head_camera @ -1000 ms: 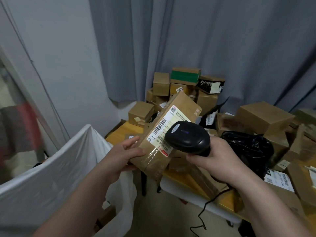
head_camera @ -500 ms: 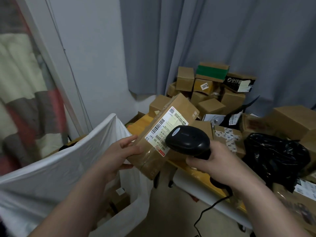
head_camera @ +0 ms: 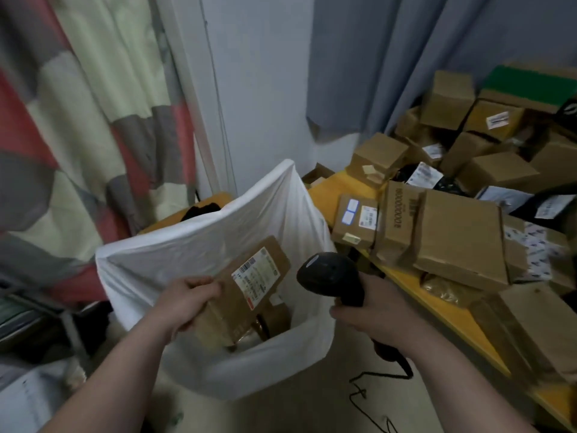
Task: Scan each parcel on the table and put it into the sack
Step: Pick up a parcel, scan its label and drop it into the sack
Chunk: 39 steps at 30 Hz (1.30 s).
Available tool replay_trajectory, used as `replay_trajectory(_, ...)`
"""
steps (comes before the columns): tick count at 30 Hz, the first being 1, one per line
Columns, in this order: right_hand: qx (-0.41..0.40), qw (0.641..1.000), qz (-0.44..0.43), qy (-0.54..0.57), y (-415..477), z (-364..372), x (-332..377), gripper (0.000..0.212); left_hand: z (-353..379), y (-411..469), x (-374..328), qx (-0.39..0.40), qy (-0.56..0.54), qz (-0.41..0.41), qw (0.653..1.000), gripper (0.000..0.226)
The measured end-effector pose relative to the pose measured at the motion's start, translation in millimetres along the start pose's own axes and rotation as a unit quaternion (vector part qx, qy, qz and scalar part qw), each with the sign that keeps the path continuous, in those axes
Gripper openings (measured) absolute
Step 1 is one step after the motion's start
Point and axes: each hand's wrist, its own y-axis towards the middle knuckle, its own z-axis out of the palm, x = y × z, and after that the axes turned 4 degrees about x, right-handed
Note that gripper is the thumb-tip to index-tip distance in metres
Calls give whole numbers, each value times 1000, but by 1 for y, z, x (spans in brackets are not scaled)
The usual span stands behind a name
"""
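Grips 1 brown parcel (head_camera: 249, 285) by its near end in the left hand (head_camera: 187, 300), fingers curled over the top face. Holds it tilted, white label up, at the open mouth of the white sack (head_camera: 199, 239), lower end within the rim. Clasps a black handheld scanner (head_camera: 327, 276) round its handle in the right hand (head_camera: 371, 310), just right of the parcel; hands apart. Below the scanner, black cable (head_camera: 374, 385) trailing to the floor. Inside the sack, more brown packages, dimly seen. Just right of the sack, yellow table (head_camera: 449, 310), heaped with cardboard parcels (head_camera: 499, 173); 1 large flat box (head_camera: 459, 239) near the front edge. Behind, grey curtain (head_camera: 406, 57); at left, patchwork cloth (head_camera: 78, 120).
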Motion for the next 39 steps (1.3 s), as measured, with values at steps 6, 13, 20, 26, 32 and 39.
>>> replay_trajectory(6, 63, 997, 34, 10, 31, 45, -9, 13, 3, 31, 36, -38, 147, -23, 988, 60)
replay_trajectory(13, 89, 992, 87, 31, 59, 75, -25, 16, 25, 88, 74, -13, 380, -58, 923, 47)
replay_trajectory(20, 104, 988, 108, 41, 85, 99, -40, 19, 42, 127, 99, 7, 474, -81, 877, 43)
replay_trajectory(26, 123, 986, 110, 35, 106, 119, -43, 14, 46, 141, 124, 36, 489, -110, 865, 53)
replay_trajectory(32, 135, 984, 110, 41, 111, 124, -37, 19, 44, 138, 114, 61, 539, -64, 838, 41)
replay_trajectory(39, 123, 986, 98, 62, 102, 104, -23, 26, 40, 129, 68, 57, 485, -25, 872, 40)
